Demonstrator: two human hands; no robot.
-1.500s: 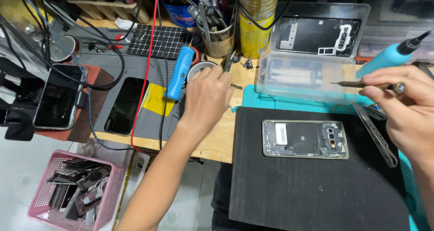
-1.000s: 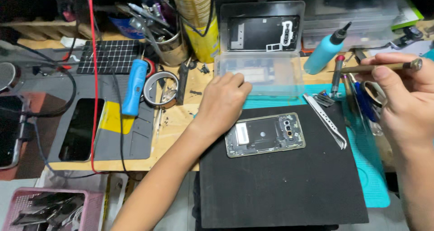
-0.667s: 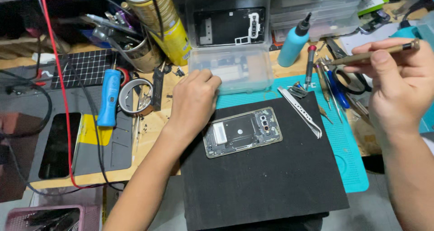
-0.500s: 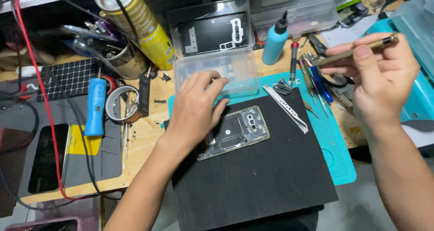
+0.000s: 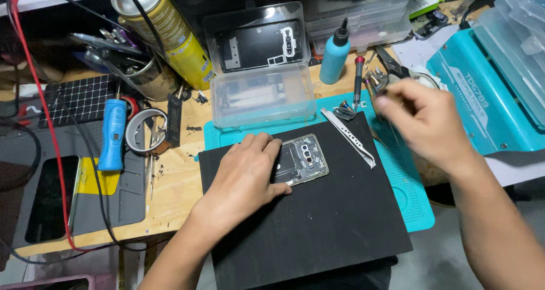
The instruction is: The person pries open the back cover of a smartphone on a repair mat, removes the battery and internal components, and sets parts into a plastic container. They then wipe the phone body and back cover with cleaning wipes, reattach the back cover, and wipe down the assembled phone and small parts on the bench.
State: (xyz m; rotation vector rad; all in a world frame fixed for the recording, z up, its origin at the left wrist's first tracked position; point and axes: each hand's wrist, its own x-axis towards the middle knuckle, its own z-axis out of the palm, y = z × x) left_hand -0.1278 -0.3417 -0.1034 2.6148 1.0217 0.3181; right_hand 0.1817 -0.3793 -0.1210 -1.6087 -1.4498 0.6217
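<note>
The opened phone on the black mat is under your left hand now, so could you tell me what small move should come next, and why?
Probably bring the right hand over to the opened phone. The left hand lies flat on the phone's left part, pinning it to the black mat, with the camera end exposed. The right hand is off at the tool cluster, blurred, so what it holds is unclear.

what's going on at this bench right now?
A person is working on an opened phone frame lying on a black mat. The left hand rests flat on the frame's left part, pinning it down. The right hand is off to the right above the teal mat, blurred, near a cluster of small tools; whether it holds anything is unclear. Metal tweezers lie on the black mat beside the frame. A clear plastic box sits open behind.
</note>
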